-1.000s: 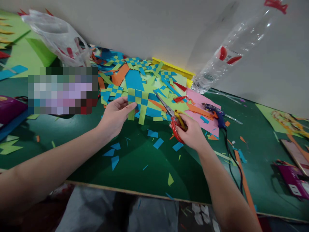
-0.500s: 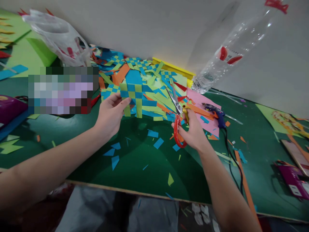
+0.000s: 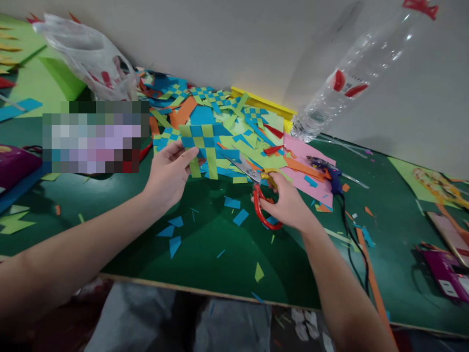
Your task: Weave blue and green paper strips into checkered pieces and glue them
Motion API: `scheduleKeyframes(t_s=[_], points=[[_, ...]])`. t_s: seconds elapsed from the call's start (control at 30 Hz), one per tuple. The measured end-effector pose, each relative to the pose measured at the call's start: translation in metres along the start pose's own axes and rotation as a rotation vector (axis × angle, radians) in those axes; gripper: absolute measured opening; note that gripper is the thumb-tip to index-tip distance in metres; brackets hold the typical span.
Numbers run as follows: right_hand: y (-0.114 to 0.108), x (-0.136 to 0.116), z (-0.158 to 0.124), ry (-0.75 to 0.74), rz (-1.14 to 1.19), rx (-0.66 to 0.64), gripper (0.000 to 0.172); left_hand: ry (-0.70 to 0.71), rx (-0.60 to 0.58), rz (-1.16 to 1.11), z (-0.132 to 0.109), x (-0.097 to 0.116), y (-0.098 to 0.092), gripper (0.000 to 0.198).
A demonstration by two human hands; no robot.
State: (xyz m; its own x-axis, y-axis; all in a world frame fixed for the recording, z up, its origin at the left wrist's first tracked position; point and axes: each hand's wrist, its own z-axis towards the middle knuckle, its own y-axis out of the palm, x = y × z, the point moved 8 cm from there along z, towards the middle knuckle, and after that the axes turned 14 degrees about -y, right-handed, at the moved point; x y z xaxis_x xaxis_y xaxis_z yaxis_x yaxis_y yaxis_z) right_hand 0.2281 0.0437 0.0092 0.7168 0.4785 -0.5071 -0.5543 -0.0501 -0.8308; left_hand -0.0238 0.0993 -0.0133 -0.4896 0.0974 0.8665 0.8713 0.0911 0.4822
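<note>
Between thumb and fingers, my left hand pinches a woven paper piece of blue and light green strips, held upright above the table. Loose strip ends stick out at its right side and bottom. My right hand is closed on scissors with one red and one yellow handle loop. The blades point up and left, slightly apart, with their tips close to the blue strip ends at the right of the woven piece. Whether the blades touch the paper I cannot tell.
Behind lies a heap of paper strips and woven pieces. To the right are a clear plastic bottle, a pink sheet, a blue glue gun with a black cord and a phone. Blue scraps dot the green table.
My right hand has swung the scissors leftward and down, from pointing up to pointing at the woven piece's right side. My left hand and the paper have barely moved.
</note>
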Motion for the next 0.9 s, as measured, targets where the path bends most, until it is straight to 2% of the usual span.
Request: scheduleKeyframes(t_s=[0.13, 0.43, 0.57, 0.8, 0.9], points=[[0.0027, -0.0004, 0.0005, -0.016, 0.021, -0.015, 0.033, -0.049, 0.006, -0.025, -0.0003, -0.003, 0.0003, 0.014], [0.0034, -0.0012, 0.0007, -0.013, 0.018, -0.024, 0.04, -0.119, 0.06, -0.018, 0.0009, -0.0093, -0.0058, 0.02], [0.0015, -0.0039, 0.0015, -0.012, 0.023, -0.02, 0.039, -0.111, 0.039, 0.028, 0.0006, -0.009, -0.0037, 0.02], [-0.0001, -0.0024, 0.0019, 0.017, 0.033, -0.021, 0.024, -0.086, 0.035, 0.054, -0.0007, -0.0069, -0.0026, 0.019], [-0.0004, -0.0002, 0.0017, 0.02, 0.034, -0.006, 0.023, -0.08, 0.045, 0.068, -0.0006, -0.0069, -0.0035, 0.02]])
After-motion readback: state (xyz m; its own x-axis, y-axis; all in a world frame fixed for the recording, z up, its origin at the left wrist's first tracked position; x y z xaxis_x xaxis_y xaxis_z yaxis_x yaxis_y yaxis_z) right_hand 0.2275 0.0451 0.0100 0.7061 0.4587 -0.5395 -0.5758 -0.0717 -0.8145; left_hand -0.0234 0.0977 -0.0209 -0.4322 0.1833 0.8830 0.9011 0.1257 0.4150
